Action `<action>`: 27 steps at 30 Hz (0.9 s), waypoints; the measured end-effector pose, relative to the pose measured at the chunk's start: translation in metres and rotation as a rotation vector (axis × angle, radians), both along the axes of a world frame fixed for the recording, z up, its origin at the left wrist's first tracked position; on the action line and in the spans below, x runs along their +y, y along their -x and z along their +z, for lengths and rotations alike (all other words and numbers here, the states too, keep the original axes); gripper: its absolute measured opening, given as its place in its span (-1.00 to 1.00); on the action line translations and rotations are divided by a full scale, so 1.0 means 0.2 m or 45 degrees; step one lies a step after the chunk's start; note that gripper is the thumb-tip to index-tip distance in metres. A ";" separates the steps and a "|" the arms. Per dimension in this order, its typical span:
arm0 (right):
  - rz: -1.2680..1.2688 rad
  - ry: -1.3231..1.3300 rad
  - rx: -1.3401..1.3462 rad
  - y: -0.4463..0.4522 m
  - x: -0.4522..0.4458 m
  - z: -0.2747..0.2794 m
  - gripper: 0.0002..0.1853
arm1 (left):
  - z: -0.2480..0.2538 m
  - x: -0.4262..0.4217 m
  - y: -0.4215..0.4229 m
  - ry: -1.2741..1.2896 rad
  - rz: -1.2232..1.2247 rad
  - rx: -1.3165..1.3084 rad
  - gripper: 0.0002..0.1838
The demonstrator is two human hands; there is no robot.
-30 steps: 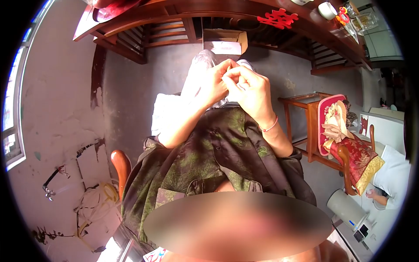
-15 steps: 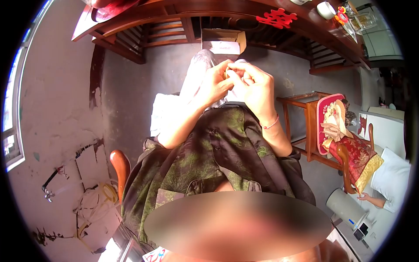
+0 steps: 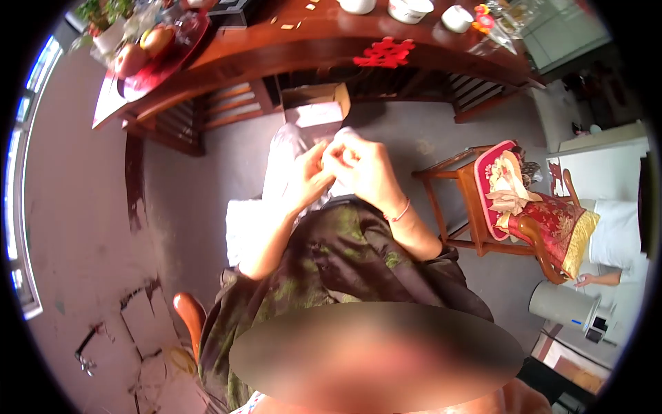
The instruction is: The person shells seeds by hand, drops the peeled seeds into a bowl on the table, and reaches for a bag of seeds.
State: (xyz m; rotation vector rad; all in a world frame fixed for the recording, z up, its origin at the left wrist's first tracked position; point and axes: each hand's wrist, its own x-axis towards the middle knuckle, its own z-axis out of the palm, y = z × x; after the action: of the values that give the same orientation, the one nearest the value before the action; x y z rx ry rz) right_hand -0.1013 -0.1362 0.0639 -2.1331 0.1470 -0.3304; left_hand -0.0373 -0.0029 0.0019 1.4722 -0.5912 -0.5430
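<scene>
Both of my hands meet above my lap, near the knees. My left hand (image 3: 308, 178) has its fingers closed, with the tips against those of the other hand. My right hand (image 3: 364, 167), with a thin red bracelet (image 3: 400, 210) at its wrist, is bent inward in a pinch. Whatever sits between the fingertips is small and mostly hidden, so I cannot name it. Light trousers (image 3: 281, 155) lie beneath the hands, and a dark green patterned top (image 3: 331, 248) covers my body.
Ahead stands a wooden table (image 3: 276, 52) with fruit (image 3: 131, 61), white bowls (image 3: 410, 10) and a red paper cut-out (image 3: 384, 52). An open cardboard box (image 3: 315, 110) lies below. At right are a cushioned wooden chair (image 3: 476, 200) and another person's hand (image 3: 586, 279).
The view has tilted up and shifted, so more of the tabletop shows. My hands stay together at the fingertips; the small yellowish thing glimpsed between them earlier is now harder to see.
</scene>
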 end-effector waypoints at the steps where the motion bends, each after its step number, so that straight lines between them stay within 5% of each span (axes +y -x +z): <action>1: 0.010 0.017 -0.052 0.01 0.00 0.01 -0.88 | 0.03 0.00 0.00 -0.015 -0.042 0.017 -0.84; 9: 0.017 -0.009 -0.104 0.01 -0.01 0.02 -0.87 | 0.01 -0.02 0.02 0.360 -0.188 0.464 -0.70; 12: -0.027 -0.247 -0.128 0.00 0.00 -0.01 -0.88 | 0.00 0.00 0.00 0.299 -0.192 0.392 -0.65; 16: 0.067 -0.089 -0.225 0.03 0.03 0.07 -0.92 | -0.02 0.03 -0.01 0.274 -0.235 0.400 -0.75; 18: -0.016 0.010 -0.296 0.02 0.06 0.03 -0.94 | -0.07 0.01 -0.02 0.274 -0.255 0.301 -0.56; 21: -0.040 0.074 -0.269 0.03 0.06 0.02 -0.96 | -0.06 0.02 0.02 0.215 -0.146 0.164 -0.56; 24: -0.016 -0.052 -0.291 0.02 0.04 -0.04 -0.91 | -0.13 0.03 0.02 0.289 -0.207 0.479 -0.57; 26: -0.048 -0.246 -0.269 0.03 0.04 -0.04 -0.88 | -0.08 -0.01 0.03 0.314 -0.083 0.558 -0.87; 27: -0.072 -0.217 -0.232 0.04 0.02 -0.03 -0.87 | -0.05 -0.02 0.04 0.328 -0.092 0.537 -0.83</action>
State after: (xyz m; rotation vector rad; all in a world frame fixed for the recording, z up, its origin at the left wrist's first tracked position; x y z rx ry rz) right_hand -0.1100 -0.1315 0.0573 -1.9224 0.1252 -0.5252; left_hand -0.0448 -0.0074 -0.0081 1.0550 -0.3649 -0.7788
